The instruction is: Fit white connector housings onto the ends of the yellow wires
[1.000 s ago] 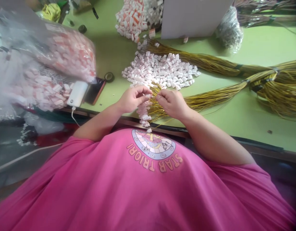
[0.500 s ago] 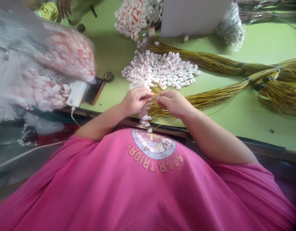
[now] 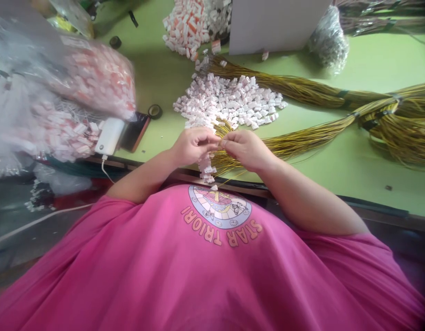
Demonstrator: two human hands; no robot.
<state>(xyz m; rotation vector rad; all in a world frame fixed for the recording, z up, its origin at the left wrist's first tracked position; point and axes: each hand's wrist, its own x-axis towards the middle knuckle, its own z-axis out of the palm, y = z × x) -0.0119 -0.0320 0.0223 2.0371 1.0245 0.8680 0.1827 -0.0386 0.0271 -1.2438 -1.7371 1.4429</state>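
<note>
The white pile point(image 3: 233, 99) on the desk point(image 3: 357, 170) is the landmark. Its small plastic pieces look very light, hard and a little slippery, so each would be best pinched across its sides between fingertip and thumb. The yellow wires of the near bundle point(image 3: 302, 140), right of the pile and closer to the body, look thin and springy but not fragile; a single wire is best held close to its end, where it will bend least.

Just on the near side of the pile, the left hand point(image 3: 190, 146) and the right hand point(image 3: 249, 149) are closed in a pinch, their fingertips meeting above the splayed wire ends. What they grip is too small to tell (a wire end or a piece, at a guess).

Counting: one white pile, its pieces too many to number; two long wire bundles, the near one and a far bundle point(image 3: 298, 89) running from the pile's far side off to its right; one orange-and-white pile point(image 3: 186, 30) beyond it; and, to its left, one tape roll point(image 3: 155, 111), one phone point(image 3: 135, 133) and one white power bank point(image 3: 110, 136).
</note>
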